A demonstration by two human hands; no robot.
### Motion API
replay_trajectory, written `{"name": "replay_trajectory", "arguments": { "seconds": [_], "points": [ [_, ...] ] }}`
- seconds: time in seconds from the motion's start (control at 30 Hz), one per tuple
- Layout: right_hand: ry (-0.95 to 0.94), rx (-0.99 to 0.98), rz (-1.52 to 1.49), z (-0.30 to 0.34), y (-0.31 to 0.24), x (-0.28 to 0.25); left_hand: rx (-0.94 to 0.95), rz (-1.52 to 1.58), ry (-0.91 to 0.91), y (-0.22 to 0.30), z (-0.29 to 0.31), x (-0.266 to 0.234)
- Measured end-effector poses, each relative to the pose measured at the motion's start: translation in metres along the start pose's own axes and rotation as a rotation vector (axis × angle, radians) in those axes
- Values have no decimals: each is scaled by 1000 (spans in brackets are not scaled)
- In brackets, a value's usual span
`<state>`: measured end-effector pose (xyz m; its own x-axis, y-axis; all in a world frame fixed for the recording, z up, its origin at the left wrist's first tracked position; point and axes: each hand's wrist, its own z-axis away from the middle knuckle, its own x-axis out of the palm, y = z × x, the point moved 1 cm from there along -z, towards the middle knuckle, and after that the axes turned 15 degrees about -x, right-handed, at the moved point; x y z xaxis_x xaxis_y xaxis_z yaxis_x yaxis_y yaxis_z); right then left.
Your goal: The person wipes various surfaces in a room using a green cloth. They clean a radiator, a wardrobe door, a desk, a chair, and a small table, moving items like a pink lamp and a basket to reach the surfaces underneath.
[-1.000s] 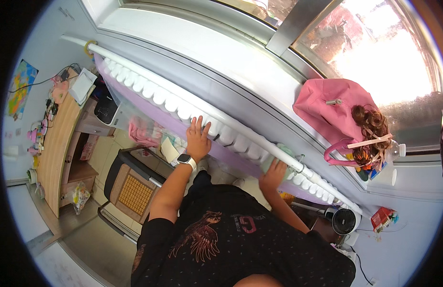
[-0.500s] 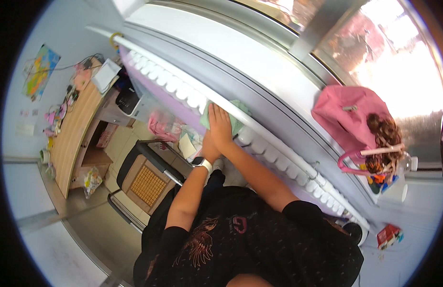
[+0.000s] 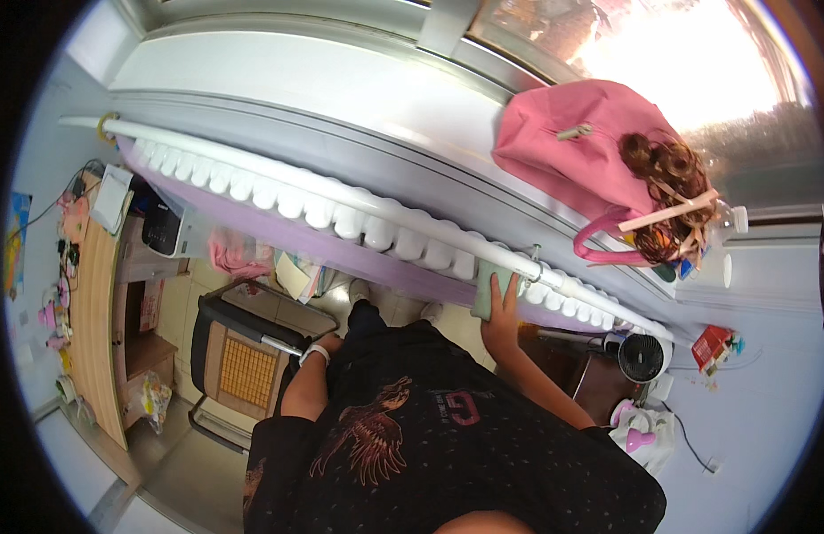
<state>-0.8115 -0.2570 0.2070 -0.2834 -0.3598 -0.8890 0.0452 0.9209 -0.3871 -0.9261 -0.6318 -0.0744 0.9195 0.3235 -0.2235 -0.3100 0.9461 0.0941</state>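
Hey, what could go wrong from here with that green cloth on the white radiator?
The green cloth could slip, since the right hand appears to press it alone. That arm might also bump the black fan near the radiator's right end. And the left hand, low near the chair, might knock against it.

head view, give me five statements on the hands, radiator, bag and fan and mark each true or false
1. The right hand is on the green cloth. True.
2. The left hand is on the white radiator. False: it is down beside the chair.
3. The pink bag is on the windowsill. True.
4. The fan is near the radiator's left end. False: near its right end.
5. A white band is on the left wrist. True.
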Motion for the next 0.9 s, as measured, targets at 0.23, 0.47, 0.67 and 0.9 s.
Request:
{"name": "replay_trajectory", "arguments": {
  "seconds": [0.23,0.47,0.67,0.9],
  "points": [
    [51,-299,-446,-134,-108,116,112,463,260,-42,3,10],
    [-184,-47,-942,-274,-264,152,44,542,486,-76,17,0],
    [373,-759,-155,-286,-254,80,-376,648,750,-89,50,-18],
    [-125,-720,233,-304,-249,136,-291,1081,634,-129,-7,-9]
  ]
}}
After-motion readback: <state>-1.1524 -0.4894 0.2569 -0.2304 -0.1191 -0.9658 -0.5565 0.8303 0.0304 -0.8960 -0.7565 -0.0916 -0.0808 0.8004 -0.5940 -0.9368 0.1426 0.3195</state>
